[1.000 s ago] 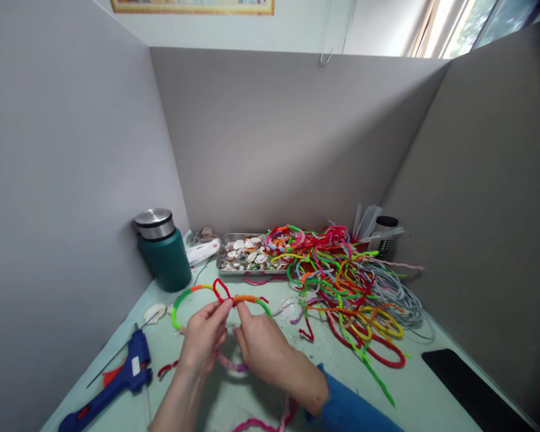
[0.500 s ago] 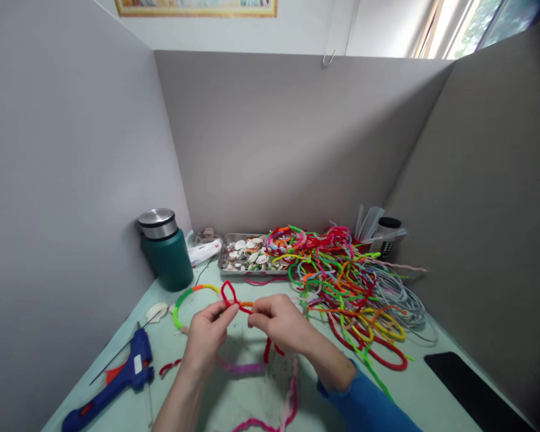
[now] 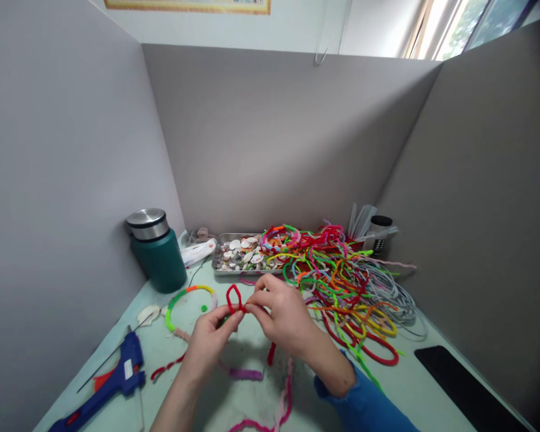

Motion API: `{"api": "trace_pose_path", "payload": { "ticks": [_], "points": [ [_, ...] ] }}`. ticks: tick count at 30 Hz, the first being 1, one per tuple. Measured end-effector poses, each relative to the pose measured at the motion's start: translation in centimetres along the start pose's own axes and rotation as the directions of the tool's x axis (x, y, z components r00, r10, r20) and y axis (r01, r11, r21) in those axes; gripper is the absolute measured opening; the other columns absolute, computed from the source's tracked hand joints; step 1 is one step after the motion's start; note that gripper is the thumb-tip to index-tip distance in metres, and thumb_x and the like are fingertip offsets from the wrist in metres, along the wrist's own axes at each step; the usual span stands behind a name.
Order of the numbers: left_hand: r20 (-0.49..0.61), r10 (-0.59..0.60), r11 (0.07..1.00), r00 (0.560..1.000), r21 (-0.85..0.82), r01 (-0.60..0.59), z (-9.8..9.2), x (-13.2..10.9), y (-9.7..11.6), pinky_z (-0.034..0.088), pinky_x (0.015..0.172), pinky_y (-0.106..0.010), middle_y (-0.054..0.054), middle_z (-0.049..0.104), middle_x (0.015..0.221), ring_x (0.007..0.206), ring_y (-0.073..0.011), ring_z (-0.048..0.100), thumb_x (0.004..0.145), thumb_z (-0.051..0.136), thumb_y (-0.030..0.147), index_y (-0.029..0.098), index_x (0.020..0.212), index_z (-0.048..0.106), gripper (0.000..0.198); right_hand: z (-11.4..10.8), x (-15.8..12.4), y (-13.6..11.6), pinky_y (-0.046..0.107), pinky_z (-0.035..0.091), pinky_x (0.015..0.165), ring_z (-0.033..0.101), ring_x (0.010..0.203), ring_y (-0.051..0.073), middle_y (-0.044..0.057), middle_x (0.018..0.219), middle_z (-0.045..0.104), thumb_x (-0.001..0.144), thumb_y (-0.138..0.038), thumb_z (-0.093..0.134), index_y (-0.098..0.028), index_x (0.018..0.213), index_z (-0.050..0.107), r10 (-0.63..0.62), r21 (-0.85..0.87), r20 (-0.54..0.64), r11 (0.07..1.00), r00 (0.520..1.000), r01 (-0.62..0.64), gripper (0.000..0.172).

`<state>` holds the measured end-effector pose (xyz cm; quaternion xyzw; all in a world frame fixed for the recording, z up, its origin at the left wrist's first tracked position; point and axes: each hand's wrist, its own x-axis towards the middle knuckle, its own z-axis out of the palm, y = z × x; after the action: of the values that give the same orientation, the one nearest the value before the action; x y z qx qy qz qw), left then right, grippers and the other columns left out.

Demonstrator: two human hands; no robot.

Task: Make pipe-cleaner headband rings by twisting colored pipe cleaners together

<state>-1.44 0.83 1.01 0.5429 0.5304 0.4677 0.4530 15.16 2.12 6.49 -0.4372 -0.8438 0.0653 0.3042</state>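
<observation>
Both hands meet over the pale green table (image 3: 432,396) and pinch a red pipe cleaner (image 3: 234,297) bent into a small loop. My left hand (image 3: 209,342) grips it just under the loop from the left. My right hand (image 3: 281,315) pinches the same spot from the right, and a red tail hangs below it. A multicoloured pipe-cleaner hoop (image 3: 184,300) lies on the table behind the left hand, apart from both hands. Pink and purple pipe cleaners (image 3: 247,375) lie under the wrists.
A big tangle of coloured pipe cleaners (image 3: 337,276) fills the right rear. A metal tray of shells (image 3: 238,255), a teal flask (image 3: 155,252), a white glue gun (image 3: 198,251) and a cup of glue sticks (image 3: 373,231) stand at the back. A blue glue gun (image 3: 112,378) lies front left, a black slab (image 3: 468,390) front right.
The red loop has been lifted away from the multicoloured hoop, which now lies on the table. My right hand rose and moved in against the left hand at the loop's base.
</observation>
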Motion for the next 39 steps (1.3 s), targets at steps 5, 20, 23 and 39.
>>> {"api": "trace_pose_path", "payload": {
  "ticks": [5, 20, 23, 39],
  "points": [
    [-0.046, -0.038, 0.998, 0.998, 0.040, 0.039, -0.5, 0.2, -0.4, 0.015, 0.040, -0.020, 0.005, 0.044, 0.053, 0.042, -0.0058, 0.025, 0.075, 0.059, 0.046, 0.015, 0.067, 0.060, 0.031, -1.5, 0.1, 0.8, 0.025, 0.034, 0.061, 0.058, 0.069, 0.015, 0.001, 0.072, 0.067, 0.084, -0.032, 0.055, -0.023, 0.079, 0.069, 0.021, -0.116, 0.177, 0.993, 0.984, -0.001, 0.018],
    [0.034, -0.120, 0.989, 0.992, -0.082, 0.122, -0.2, 0.0, 0.0, 0.014, 0.039, -0.019, 0.008, 0.034, 0.048, 0.041, -0.0048, 0.021, 0.073, 0.059, 0.047, 0.016, 0.060, 0.049, 0.035, 0.5, 1.3, 1.7, 0.021, 0.041, 0.042, 0.047, 0.040, 0.009, -0.003, 0.048, 0.053, 0.071, -0.030, 0.058, -0.014, 0.070, 0.063, 0.417, 0.747, 0.334, 0.430, 0.845, -0.507, 0.017],
    [0.029, -0.131, 0.987, 0.991, -0.085, 0.133, -0.1, -0.1, 0.3, 0.013, 0.039, -0.019, 0.008, 0.036, 0.048, 0.040, -0.0047, 0.021, 0.071, 0.061, 0.047, 0.016, 0.061, 0.051, 0.034, 1.6, 1.3, 1.6, 0.023, 0.046, 0.047, 0.054, 0.045, 0.011, -0.002, 0.052, 0.057, 0.066, -0.031, 0.061, -0.013, 0.073, 0.063, 0.424, 0.837, 0.326, 0.285, 0.845, -0.467, 0.020],
    [0.013, -0.087, 0.981, 0.996, -0.175, 0.087, -0.1, -0.1, 0.1, 0.013, 0.040, -0.018, 0.007, 0.045, 0.051, 0.040, -0.0029, 0.022, 0.072, 0.064, 0.045, 0.014, 0.069, 0.056, 0.032, 2.9, 1.0, 0.8, 0.023, 0.042, 0.055, 0.053, 0.057, 0.012, 0.000, 0.060, 0.062, 0.067, -0.026, 0.066, -0.014, 0.067, 0.069, 0.377, 0.830, 0.183, 0.436, 0.908, -0.348, 0.013]
  ]
}}
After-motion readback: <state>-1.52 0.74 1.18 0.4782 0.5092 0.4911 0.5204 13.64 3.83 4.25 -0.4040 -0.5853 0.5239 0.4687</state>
